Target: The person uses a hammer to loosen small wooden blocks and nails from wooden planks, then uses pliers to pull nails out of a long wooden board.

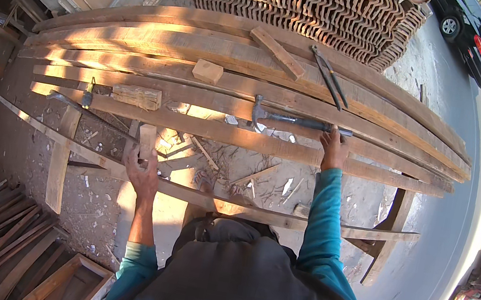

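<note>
My right hand (334,149) is closed on the dark handle end of a claw hammer (284,119), which lies across the planks with its head to the left. In my left hand (142,173) is a small upright wooden block (147,139), its lower end between my fingers. A dark metal pry bar (93,115) slants from the upper left to this hand. I cannot tell whether the fingers also touch the bar. The nearest narrow plank (231,207) passes by my left wrist. Long wooden beams (194,49) lie side by side beyond both hands.
On the beams rest long-handled pincers (329,79), a wood offcut (277,53), a small block (208,71) and a rough chunk (136,96). Stacked roof tiles (290,3) stand behind. Scrap wood (14,246) lies lower left; a black car (469,36) stands upper right.
</note>
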{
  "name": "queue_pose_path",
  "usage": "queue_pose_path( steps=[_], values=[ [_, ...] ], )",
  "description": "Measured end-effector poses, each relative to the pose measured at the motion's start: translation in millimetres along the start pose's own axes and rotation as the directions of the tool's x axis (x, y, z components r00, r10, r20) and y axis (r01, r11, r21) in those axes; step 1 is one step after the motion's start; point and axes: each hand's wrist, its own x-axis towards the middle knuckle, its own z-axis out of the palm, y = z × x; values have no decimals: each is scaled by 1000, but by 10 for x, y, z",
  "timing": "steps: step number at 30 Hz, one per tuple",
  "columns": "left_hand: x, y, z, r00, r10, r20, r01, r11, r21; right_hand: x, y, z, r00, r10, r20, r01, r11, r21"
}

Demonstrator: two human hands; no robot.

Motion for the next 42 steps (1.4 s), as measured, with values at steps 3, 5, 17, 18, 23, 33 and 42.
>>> queue_pose_path(
  steps=[3,5,17,18,23,33,42],
  values=[
    [508,212,538,963,171,208,-169,985,-28,-314,-651,331,941,-324,-93,238,834,-497],
    [826,383,855,898,363,247,-330,929,-167,-332,-943,587,782,-623,-28,425,566,-706],
    [1498,30,1514,786,399,472,-389,913,-122,331,-766,1181,783,-541,307,353,-19,-935],
    [1498,55,1502,776,415,475,-399,906,-139,373,-736,1151,699,-644,311,376,-39,-926],
    [1528,87,1428,749,448,489,-493,869,-42,465,-796,1130,861,-455,225,212,-81,-974],
    [1590,-27,1538,765,408,498,-447,893,-46,-397,-864,1406,946,-322,-46,241,790,-564],
    [1603,-63,1507,745,442,500,-479,876,-60,-3060,-2258,1108,656,-753,54,663,608,437]
  ],
)
